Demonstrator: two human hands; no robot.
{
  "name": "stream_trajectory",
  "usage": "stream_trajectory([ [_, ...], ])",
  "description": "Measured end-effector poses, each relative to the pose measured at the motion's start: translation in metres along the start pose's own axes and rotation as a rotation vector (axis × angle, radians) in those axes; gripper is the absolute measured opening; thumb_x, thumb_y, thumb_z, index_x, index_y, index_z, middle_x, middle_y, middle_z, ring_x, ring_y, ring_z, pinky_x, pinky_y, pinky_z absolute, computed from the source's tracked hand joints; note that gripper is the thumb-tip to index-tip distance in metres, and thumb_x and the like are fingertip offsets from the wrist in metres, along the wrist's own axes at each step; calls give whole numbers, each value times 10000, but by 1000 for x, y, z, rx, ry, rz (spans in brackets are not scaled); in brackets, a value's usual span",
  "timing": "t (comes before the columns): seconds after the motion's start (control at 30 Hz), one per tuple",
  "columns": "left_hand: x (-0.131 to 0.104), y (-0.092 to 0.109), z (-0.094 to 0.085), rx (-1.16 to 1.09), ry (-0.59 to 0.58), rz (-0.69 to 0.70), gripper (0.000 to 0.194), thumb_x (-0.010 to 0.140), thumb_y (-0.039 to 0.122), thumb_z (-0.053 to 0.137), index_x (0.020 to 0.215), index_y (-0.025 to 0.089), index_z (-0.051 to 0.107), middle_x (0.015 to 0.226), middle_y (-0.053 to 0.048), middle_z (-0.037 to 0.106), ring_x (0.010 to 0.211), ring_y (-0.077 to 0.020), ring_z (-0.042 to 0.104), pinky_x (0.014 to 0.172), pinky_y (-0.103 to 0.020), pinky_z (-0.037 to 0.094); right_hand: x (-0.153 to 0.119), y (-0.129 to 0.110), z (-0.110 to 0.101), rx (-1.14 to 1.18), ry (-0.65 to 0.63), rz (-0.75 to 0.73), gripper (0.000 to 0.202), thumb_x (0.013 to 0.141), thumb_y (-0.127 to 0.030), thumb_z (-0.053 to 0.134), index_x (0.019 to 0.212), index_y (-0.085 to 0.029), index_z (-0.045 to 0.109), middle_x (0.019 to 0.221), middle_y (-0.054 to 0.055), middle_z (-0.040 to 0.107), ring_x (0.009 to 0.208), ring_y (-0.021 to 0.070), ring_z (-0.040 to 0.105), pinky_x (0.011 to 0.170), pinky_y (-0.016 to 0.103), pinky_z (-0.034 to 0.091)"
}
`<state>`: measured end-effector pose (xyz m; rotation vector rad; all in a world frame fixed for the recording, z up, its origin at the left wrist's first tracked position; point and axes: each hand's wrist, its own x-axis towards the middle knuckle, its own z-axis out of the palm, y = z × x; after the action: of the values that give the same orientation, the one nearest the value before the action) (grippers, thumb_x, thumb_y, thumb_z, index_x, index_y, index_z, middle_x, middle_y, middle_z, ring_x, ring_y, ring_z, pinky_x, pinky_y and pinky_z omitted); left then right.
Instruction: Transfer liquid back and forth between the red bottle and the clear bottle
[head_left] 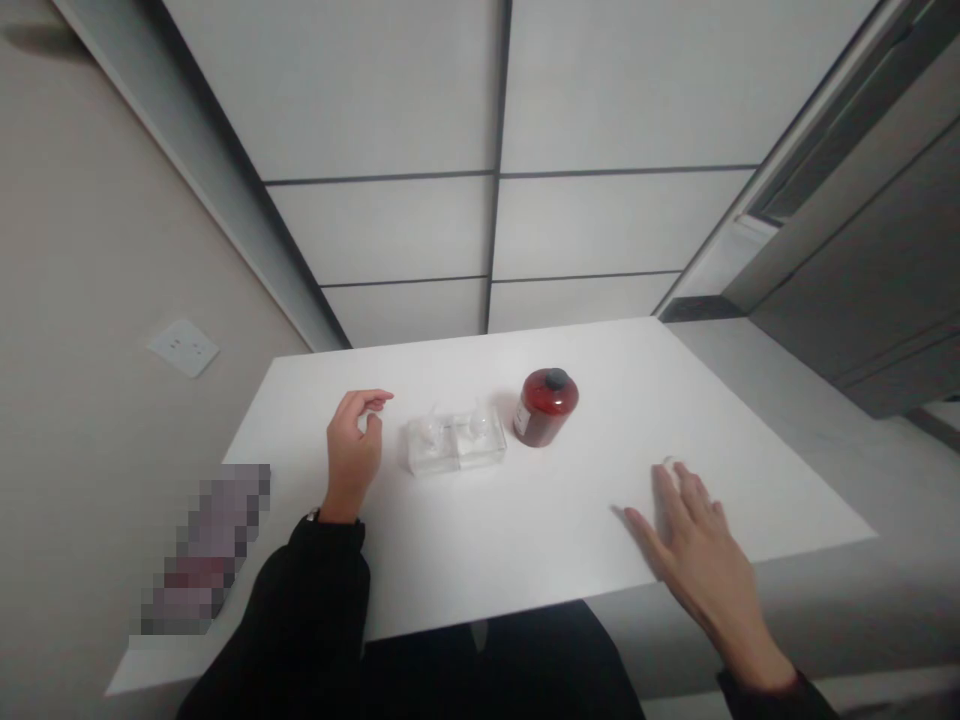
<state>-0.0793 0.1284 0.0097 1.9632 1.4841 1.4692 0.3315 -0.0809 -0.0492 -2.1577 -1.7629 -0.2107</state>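
The right hand [694, 545] lies palm down at the near right of the worktop [495, 560], thumb spread wide, fingertips over a small white wad [670, 462] that mostly hides beneath them; its material is hard to tell. To handle the wad well, light, even pressure from the flat fingers should serve better than a pinch, with the thumb clear of it. The left hand [351, 455] hovers half curled, thumb and fingers a little apart, with nothing visible in it. It is just left of the clear box [435, 462], so its fingers and sleeve [322, 580] need care there. The red bottle [546, 415] stands just right of the box, well apart from the right hand; a low, slow stroke would suit that room.
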Motion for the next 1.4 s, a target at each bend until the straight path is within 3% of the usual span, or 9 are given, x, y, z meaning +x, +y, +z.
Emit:
stream_trajectory([
  [0.17,0,-8,3,-5,8,-9,228,919,134,529,985,194,739,1000,-47,733,934,-212,706,926,-391,587,-19,-116,5,141,-69,-239,891,1065,-754,383,1631,-66,391,1711,241,347,1572,449,366,1199,649,458],
  [0.27,1,-15,1,6,25,-8,165,1041,305,634,1025,165,718,1020,-46,732,938,-204,711,910,-417,603,-35,-189,-1,291,-240,-438,907,1028,-662,602,1682,-102,316,1762,186,228,1617,407,283,1241,612,435],
  [0.4,2,-25,-4,28,70,-10,280,1047,414,682,1157,157,702,1130,-68,735,980,-213,725,892,-425,629,-46,-247,-15,534,-465,-660,914,997,-719,616,1686,-185,344,1771,85,224,1626,341,277,1294,544,383],
  [0.57,2,-36,-6,39,92,-27,303,1047,401,685,1230,160,688,1199,-84,726,1021,-226,728,904,-438,636,-38,-220,-11,467,-429,-618,751,1068,-622,563,1690,-265,339,1765,24,257,1617,292,320,1291,565,381],
  [0.73,2,-38,-4,31,64,-26,298,1047,402,683,1220,159,692,1187,-82,729,1014,-224,730,903,-437,636,-7,-88,8,124,-165,-267,745,1101,-718,288,1644,-228,430,1718,92,392,1571,313,414,1224,579,454],
  [0.83,2,-35,-3,24,44,-18,290,1048,404,682,1200,158,697,1171,-78,733,1010,-222,730,909,-439,634,18,-7,5,28,-87,-48,932,1076,-752,92,1569,-74,502,1646,258,453,1496,466,478,1122,732,465],
  [0.93,2,-32,-2,20,30,-15,280,1050,405,679,1181,158,702,1158,-75,736,1007,-221,729,915,-440,631,31,29,2,-23,-57,35,984,1054,-782,63,1534,-61,529,1598,288,499,1461,482,512,1109,712,479],
  [1.1,0,-29,0,21,22,-20,283,1049,404,680,1189,159,701,1169,-77,735,1015,-223,729,918,-443,631,20,-13,11,-52,3,12,1068,1023,-844,146,1546,31,467,1610,369,427,1490,526,449,1156,675,447],
  [1.4,-2,-29,0,30,0,-54,303,1047,394,685,1247,166,687,1233,-91,721,1052,-234,725,925,-449,634,-29,-193,20,270,-61,-335,976,1014,-765,512,1673,-80,290,1724,258,306,1574,465,353,1198,628,462],
])
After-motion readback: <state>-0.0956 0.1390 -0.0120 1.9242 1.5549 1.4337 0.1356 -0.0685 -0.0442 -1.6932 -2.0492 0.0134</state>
